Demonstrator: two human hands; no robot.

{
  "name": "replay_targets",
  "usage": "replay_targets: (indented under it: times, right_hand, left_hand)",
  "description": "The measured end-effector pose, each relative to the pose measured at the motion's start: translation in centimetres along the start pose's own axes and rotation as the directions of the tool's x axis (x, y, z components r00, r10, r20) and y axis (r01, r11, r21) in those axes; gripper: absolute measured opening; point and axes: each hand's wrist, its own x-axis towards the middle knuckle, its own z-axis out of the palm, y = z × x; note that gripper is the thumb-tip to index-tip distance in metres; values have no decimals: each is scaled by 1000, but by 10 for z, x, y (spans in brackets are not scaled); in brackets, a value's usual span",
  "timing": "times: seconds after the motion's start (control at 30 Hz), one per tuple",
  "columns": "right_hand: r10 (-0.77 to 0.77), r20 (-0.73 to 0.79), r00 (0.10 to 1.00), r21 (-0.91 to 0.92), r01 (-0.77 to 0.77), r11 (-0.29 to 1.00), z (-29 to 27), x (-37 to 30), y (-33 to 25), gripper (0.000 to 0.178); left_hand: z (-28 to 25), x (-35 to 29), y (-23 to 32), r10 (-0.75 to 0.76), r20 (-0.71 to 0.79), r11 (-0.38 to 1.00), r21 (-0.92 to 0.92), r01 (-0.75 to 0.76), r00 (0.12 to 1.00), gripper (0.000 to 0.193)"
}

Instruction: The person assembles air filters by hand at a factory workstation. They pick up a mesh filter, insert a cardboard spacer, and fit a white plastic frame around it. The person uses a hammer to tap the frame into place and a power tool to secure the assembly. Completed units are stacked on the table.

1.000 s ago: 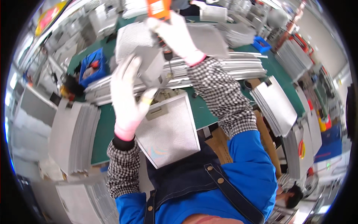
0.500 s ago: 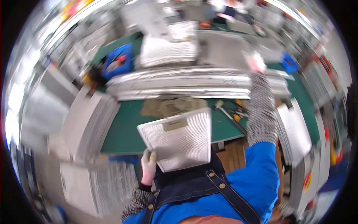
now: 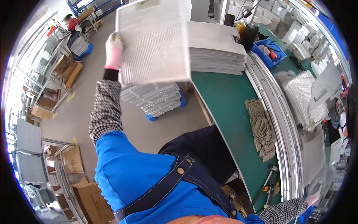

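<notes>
"I see here a grey floor (image 3: 80, 100) and a green tabletop (image 3: 214, 100). And the hands?"

"The left hand (image 3: 114, 51) is stretched far out, its fingers closed on the left side of a mesh panel (image 3: 154, 46), held up outside the tabletop's near edge."

"The right hand (image 3: 314, 196)?"

"Past the metal strips (image 3: 281, 112); its fingers I cannot tell. A hammer (image 3: 273, 168) lies by the tabletop's near edge."

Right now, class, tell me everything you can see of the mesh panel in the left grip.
The panel is flat, framed and roughly four-sided, pale silver-grey, with a fine mesh face that looks like metal. A small beige plate sits near its far edge, which the picture's top partly cuts off. The gloved left grip holds its left edge. It overlaps the stack in view; whether they touch is unclear.
</notes>
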Motion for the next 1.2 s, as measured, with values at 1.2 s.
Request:
replay_targets:
  times: [1.2]
  right_hand:
    - [-475, -143, 868, -285, 424, 860, -75, -243, -71, 50]
  left_hand:
    - [364, -35, 131, 655, 706, 749, -560, -355, 268, 82]
